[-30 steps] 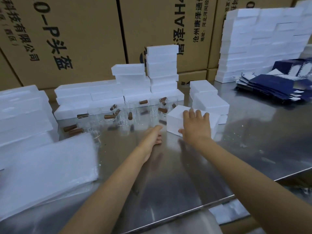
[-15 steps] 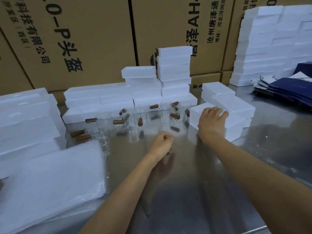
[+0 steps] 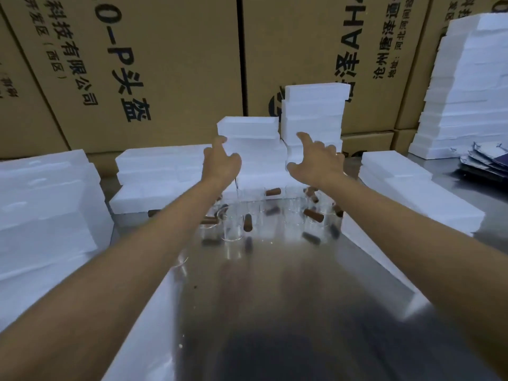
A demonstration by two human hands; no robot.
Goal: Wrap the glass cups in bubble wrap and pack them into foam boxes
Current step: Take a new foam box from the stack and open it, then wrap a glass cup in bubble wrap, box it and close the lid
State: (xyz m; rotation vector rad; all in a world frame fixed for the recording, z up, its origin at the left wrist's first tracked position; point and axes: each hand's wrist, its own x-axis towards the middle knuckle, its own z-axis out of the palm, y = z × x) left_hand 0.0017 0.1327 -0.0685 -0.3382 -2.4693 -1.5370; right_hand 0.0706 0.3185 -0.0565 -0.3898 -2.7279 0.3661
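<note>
Several clear glass cups (image 3: 233, 229) with brown wooden handles stand in a cluster on the steel table (image 3: 275, 312), under my outstretched arms. Behind them white foam boxes are stacked; the top box of the middle stack (image 3: 248, 127) lies between my hands. My left hand (image 3: 220, 160) is raised at that stack's left side, fingertips at the box's lower left corner. My right hand (image 3: 314, 160) is spread open at the stack's right side, in front of the taller foam stack (image 3: 314, 111). Neither hand holds anything. A sheet of bubble wrap (image 3: 143, 325) lies at the lower left.
Foam boxes sit in piles at left (image 3: 41, 210), right (image 3: 406, 188) and far right (image 3: 467, 92). Large cardboard cartons (image 3: 154, 64) form a wall behind the table. Dark blue flat packaging (image 3: 486, 160) lies at the right edge.
Both hands have lifted off the table and reached forward to the middle foam stack; my right hand let go of the foam box on the right. The view moved closer.
</note>
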